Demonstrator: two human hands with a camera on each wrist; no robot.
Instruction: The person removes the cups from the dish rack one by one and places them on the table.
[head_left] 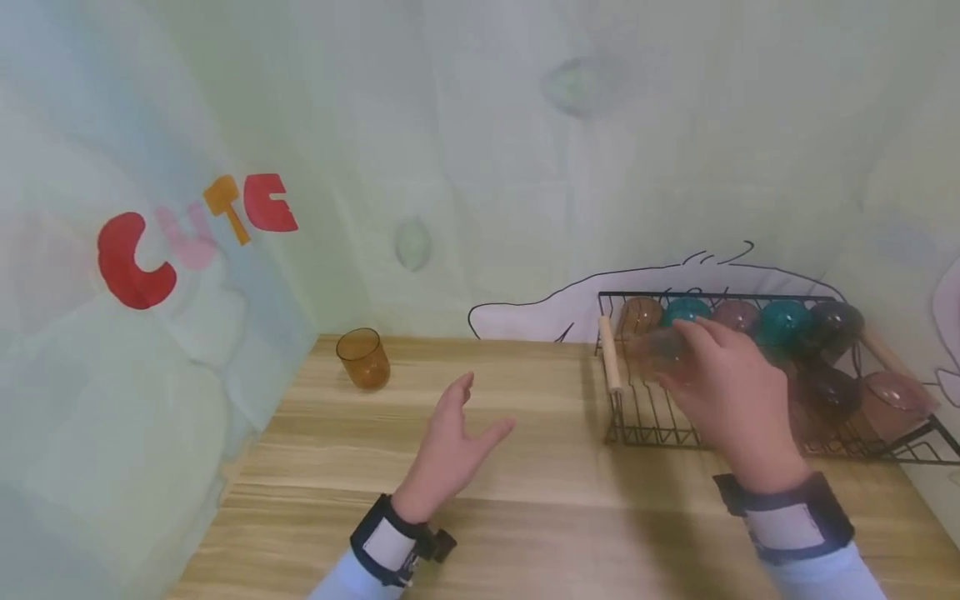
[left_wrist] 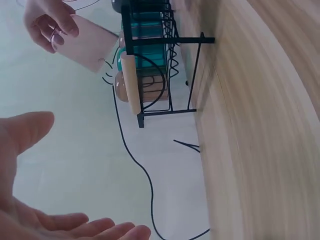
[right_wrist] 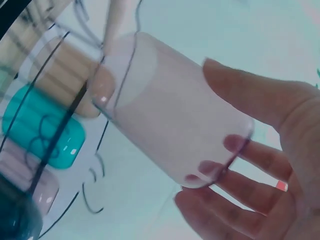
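Observation:
My right hand (head_left: 738,392) grips a clear pinkish drinking glass (right_wrist: 175,115), thumb on one side and fingers on the other. In the head view it is over the left part of a black wire rack (head_left: 652,437). That glass also shows, tilted, in the left wrist view. Upside-down glasses fill the rack's back row: a brown one (head_left: 641,315), teal ones (head_left: 786,321), a mauve one and a dark one. My left hand (head_left: 450,454) is above the table with fingers extended and thumb spread, holding nothing.
An amber glass (head_left: 363,358) stands upright at the table's back left. A wooden handle (head_left: 611,354) marks the rack's left end, and a dark glass (head_left: 828,390) and a pink glass (head_left: 896,404) lie in its front right. Printed fabric walls border the wooden table (head_left: 525,533).

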